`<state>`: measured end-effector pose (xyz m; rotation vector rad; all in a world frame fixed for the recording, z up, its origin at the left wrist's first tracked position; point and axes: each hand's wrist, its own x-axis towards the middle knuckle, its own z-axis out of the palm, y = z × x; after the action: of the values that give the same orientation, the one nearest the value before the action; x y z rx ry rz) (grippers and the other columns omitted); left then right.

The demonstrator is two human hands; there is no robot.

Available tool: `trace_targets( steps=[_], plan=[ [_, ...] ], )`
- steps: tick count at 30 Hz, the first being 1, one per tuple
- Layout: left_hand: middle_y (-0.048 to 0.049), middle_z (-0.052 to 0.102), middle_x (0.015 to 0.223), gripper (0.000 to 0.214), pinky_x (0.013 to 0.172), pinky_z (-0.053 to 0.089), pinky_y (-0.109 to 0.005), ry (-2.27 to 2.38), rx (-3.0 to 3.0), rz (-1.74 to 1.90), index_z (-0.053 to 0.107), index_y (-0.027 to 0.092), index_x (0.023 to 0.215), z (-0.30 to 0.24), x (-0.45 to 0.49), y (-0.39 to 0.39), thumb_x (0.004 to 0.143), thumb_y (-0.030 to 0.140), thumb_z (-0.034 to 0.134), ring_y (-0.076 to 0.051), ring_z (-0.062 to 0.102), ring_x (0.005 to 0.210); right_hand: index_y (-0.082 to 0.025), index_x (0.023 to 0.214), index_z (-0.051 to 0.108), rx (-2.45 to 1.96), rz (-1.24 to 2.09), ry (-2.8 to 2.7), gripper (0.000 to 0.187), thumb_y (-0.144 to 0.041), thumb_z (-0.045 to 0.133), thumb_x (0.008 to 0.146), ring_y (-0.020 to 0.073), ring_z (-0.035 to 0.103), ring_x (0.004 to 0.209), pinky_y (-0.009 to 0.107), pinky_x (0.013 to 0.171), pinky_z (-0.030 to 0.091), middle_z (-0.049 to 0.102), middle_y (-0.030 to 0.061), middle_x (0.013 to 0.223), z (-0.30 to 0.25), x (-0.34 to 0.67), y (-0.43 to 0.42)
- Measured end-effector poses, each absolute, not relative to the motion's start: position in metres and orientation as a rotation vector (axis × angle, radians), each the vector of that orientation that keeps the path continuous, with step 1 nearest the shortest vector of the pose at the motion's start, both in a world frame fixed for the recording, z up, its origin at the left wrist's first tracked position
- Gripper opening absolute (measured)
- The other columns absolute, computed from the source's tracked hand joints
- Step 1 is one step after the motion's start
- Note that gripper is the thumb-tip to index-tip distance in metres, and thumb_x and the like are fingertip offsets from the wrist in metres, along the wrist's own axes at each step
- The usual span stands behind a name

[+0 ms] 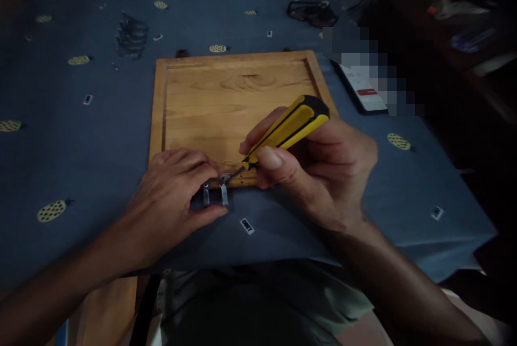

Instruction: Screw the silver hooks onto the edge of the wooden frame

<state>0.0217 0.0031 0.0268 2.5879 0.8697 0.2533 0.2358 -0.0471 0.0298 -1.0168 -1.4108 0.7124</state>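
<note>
a framed wooden panel [234,98] is laid flat on the cloth-covered worktop [109,147]. at its near edge, a little left of the middle, a small metal fitting [224,194] is positioned, its two narrow arms projecting past the wood. the fitting is steadied by the left hand [173,182]: the grip is closed about it, the fingers being bent over the panel's edge and the thumb stretched beneath the arms. a yellow-and-black screwdriver [288,125] is held by the right hand [335,160] — the grip is closed around the handle — with the shaft slanted down to the left. the tip is set at the fitting; whether it is seated in a screw head cannot be told. small dark holes [241,179] are seen in the wood just right of the tip.

at the panel's far edge, two small dark pieces [182,53] are visible. farther left, a cluster of dark parts [132,36] is shown, blurred; at the far right, a dark object [311,12] is too dim to be identified. a phone [367,101] is placed beside the panel's right edge, partly obscured by pixelation. the blue cloth [121,174] is patterned with yellow pineapples [218,48] — and with small printed labels [247,226].
</note>
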Motion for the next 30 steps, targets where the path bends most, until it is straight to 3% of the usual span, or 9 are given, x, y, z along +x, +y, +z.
trace_targets(
  steps=[7,12,17,19,23,27,30],
  plan=[
    [-0.006,0.077,0.116,0.02,0.095,0.054,-0.052,0.83,2.618,0.336,0.075,0.023,0.11,0.024,0.019,0.002,0.096,0.038,0.075,-0.031,0.073,0.109,-0.024,0.085,0.067,-0.917,0.904,-1.336,0.031,-0.044,0.091,0.086,0.008,0.056,0.048,0.019,0.038,0.047,0.067,-0.0034,0.075,0.03,0.233,-0.042],
    [-0.007,0.076,0.124,0.023,0.101,0.053,-0.054,0.851,2.591,0.29,0.075,0.023,0.114,0.025,0.019,0.002,0.096,0.038,0.075,-0.032,0.071,0.114,-0.025,0.1,0.07,-0.936,0.969,-1.369,0.022,-0.044,0.081,0.096,0.0065,0.061,0.053,0.017,0.046,0.055,0.07,-0.0033,0.086,0.039,0.234,-0.043],
    [-0.006,0.076,0.113,0.017,0.1,0.055,-0.056,0.858,2.591,0.261,0.076,0.023,0.105,0.028,0.022,0.003,0.095,0.037,0.073,-0.033,0.071,0.109,-0.023,0.092,0.066,-0.9,1.122,-1.473,0.01,-0.023,0.07,0.101,0.0059,0.063,0.058,0.016,0.05,0.058,0.067,-0.0035,0.09,0.046,0.236,-0.038],
    [-0.0052,0.075,0.112,0.015,0.1,0.055,-0.055,0.866,2.601,0.263,0.075,0.023,0.106,0.028,0.022,0.003,0.097,0.034,0.068,-0.032,0.07,0.109,-0.023,0.089,0.064,-0.903,1.102,-1.489,0.014,-0.022,0.076,0.096,0.0071,0.063,0.061,0.017,0.049,0.055,0.066,-0.0031,0.09,0.046,0.234,-0.033],
    [-0.0044,0.075,0.118,0.019,0.105,0.053,-0.054,0.871,2.598,0.275,0.072,0.024,0.115,0.026,0.02,0.001,0.098,0.032,0.066,-0.032,0.07,0.114,-0.022,0.078,0.058,-0.927,1.064,-1.519,0.029,-0.022,0.086,0.088,0.0129,0.066,0.076,0.024,0.064,0.062,0.066,-0.0008,0.091,0.052,0.226,-0.023],
    [-0.0035,0.077,0.114,0.02,0.107,0.052,-0.056,0.875,2.565,0.336,0.074,0.029,0.115,0.024,0.018,-0.001,0.095,0.031,0.071,-0.033,0.07,0.115,-0.022,0.08,0.053,-0.987,1.17,-1.461,0.032,-0.012,0.082,0.09,0.0051,0.052,0.056,0.018,0.048,0.048,0.057,-0.0073,0.074,0.061,0.219,-0.018],
    [-0.0039,0.076,0.117,0.02,0.103,0.054,-0.054,0.877,2.576,0.336,0.074,0.03,0.114,0.025,0.018,-0.001,0.094,0.031,0.073,-0.032,0.07,0.114,-0.022,0.092,0.06,-0.909,1.235,-1.506,0.019,-0.016,0.077,0.095,0.0033,0.055,0.055,0.016,0.049,0.049,0.061,-0.0078,0.082,0.062,0.222,-0.017]
  ],
)
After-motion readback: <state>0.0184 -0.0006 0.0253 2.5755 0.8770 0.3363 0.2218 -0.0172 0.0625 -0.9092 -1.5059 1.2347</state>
